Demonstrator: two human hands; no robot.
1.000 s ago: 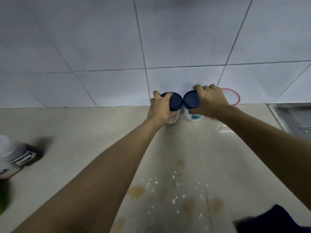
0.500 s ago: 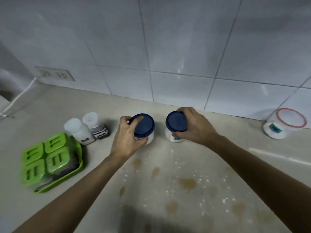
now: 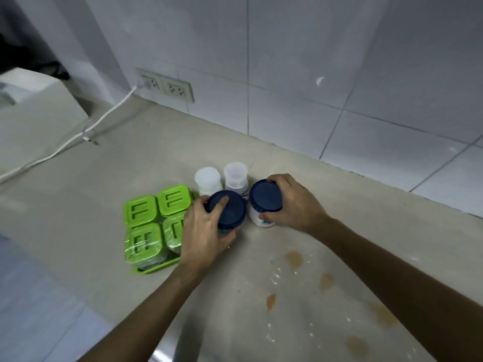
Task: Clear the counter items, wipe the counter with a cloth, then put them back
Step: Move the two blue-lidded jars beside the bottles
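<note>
nearest, brown stains (image 3: 294, 258) and white crumbs (image 3: 274, 279) spread over the bare tabletop (image 3: 78, 194), not yet wiped, hence the clearing away to one side. further in, left hand (image 3: 202, 232) wrapped around a blue-lidded jar (image 3: 226, 210), thumb resting on the lid, fingers down the side: a top-and-side hold, good for setting it down straight. right hand (image 3: 292, 205) closed on a second blue-lidded jar (image 3: 265, 199), fingers curled over the far edge, thumb low on the white body. both jars low, just beside each other; touching the tabletop or a shade above it, cannot tell. just left of them, a green tray (image 3: 156, 267) with four green-lidded boxes (image 3: 142, 210), packed tight. just behind the jars, two small white bottles (image 3: 207, 180), one with a clear cap, standing upright and close together. looks like a deliberate huddle: everything parked in one cluster away from the stains, leaving the dirty stretch open for the cloth. no cloth in sight. furthest back, a white cable (image 3: 78, 135) running up to wall sockets (image 3: 167, 86) at the foot of the tiled wall, well apart from the cluster.
</note>
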